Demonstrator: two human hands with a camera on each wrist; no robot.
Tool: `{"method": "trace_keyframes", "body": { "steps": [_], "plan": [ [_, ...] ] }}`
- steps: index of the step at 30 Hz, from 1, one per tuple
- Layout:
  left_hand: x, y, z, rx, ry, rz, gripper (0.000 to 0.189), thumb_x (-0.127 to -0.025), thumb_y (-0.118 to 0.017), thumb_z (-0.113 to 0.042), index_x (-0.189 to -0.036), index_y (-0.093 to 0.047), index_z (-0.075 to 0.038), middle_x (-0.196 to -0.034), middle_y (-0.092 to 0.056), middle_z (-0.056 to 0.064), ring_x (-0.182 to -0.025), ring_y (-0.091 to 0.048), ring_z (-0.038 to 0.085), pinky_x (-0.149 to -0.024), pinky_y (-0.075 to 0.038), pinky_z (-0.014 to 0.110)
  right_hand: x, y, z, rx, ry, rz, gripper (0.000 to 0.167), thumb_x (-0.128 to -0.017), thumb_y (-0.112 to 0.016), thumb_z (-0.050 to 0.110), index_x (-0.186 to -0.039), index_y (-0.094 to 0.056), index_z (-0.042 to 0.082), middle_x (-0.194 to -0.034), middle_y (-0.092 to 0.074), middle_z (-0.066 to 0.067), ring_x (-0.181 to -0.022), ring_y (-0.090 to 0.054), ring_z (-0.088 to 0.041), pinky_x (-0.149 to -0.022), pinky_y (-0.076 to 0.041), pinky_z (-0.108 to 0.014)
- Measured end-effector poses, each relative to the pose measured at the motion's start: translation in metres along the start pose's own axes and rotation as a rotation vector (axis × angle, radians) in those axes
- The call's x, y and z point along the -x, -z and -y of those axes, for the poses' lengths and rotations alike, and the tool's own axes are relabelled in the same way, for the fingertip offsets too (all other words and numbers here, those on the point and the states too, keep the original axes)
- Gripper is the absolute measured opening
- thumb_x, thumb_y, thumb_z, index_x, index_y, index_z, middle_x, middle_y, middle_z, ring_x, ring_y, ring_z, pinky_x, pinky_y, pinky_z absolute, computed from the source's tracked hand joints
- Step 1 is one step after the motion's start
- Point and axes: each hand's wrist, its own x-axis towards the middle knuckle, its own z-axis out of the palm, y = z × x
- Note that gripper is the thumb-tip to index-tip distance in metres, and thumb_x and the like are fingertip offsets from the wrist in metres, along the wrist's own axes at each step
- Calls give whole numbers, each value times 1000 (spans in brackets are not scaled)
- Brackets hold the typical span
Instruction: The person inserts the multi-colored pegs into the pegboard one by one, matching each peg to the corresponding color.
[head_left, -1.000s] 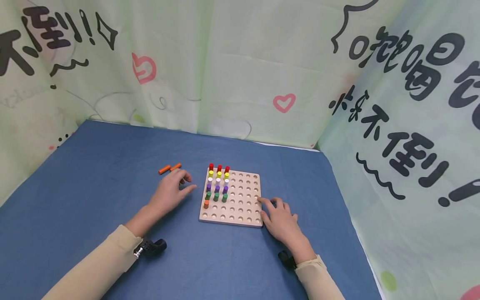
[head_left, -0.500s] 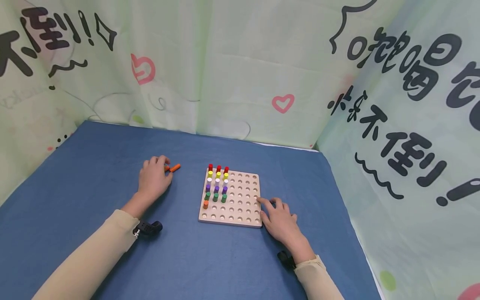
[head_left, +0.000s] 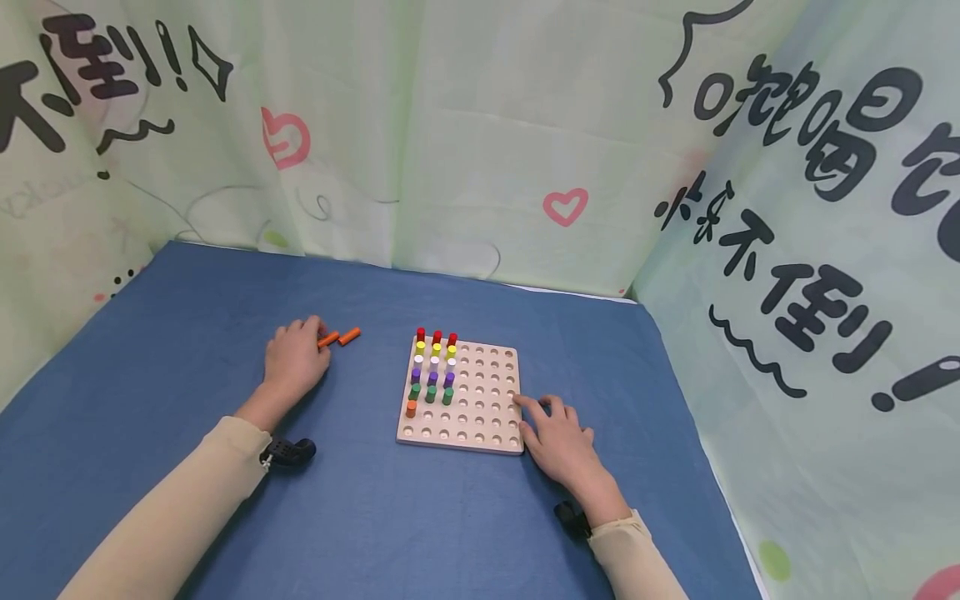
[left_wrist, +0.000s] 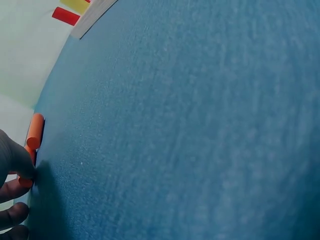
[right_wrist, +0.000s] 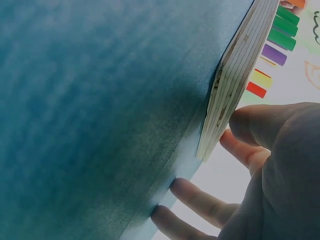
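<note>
On the blue cloth, my left hand (head_left: 294,360) has its thumb and a finger around one end of an orange peg (head_left: 327,339), pinching it. A second orange peg (head_left: 349,336) lies just to the right of it. To the right is a square wooden pegboard (head_left: 483,400) with rows of holes. Red, yellow, white, purple and green pegs (head_left: 431,394) stand in its left columns, and a single orange peg (head_left: 412,408) stands below the green ones. My right hand (head_left: 562,437) touches the board's right edge with relaxed fingers, thumb and fingertip at the rim (right_wrist: 225,95).
A blue cloth (head_left: 420,517) covers the table. Pale printed curtains (head_left: 465,125) hang along the back and sides. Dark straps with devices (head_left: 288,452) sit at both wrists.
My left hand has moved left, away from the board, to the loose orange pegs, and its fingers have closed around one. The right hand stays at the board's edge.
</note>
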Motion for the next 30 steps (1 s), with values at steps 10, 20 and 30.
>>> {"method": "trace_keyframes", "body": {
  "steps": [10,20,30],
  "plan": [
    [5,2,-2,71,-58,-72,18,-94,-63,-9,-110,-60,-1,-104,-64,23,-89,-57,41,-79,-45,54,0,-2,-1,5,4,-5,45,-108,-53,36,-153,-48,33,-151,-44,-20,-135,-44,-48,-91,-40,-72],
    [16,2,-19,205,-202,-137,8,-94,-64,-6,-102,-61,-5,-102,-62,18,-86,-58,34,-74,-48,49,0,-3,-2,5,10,-21,45,-108,-54,36,-152,-48,32,-151,-45,-20,-134,-45,-48,-90,-40,-71],
    [30,-2,-43,290,-248,-92,12,-94,-67,-2,-106,-67,-3,-104,-61,15,-90,-63,31,-78,-56,47,0,-3,-1,3,14,-24,45,-108,-54,36,-152,-48,33,-151,-45,-20,-134,-45,-48,-90,-40,-71]
  ]
}}
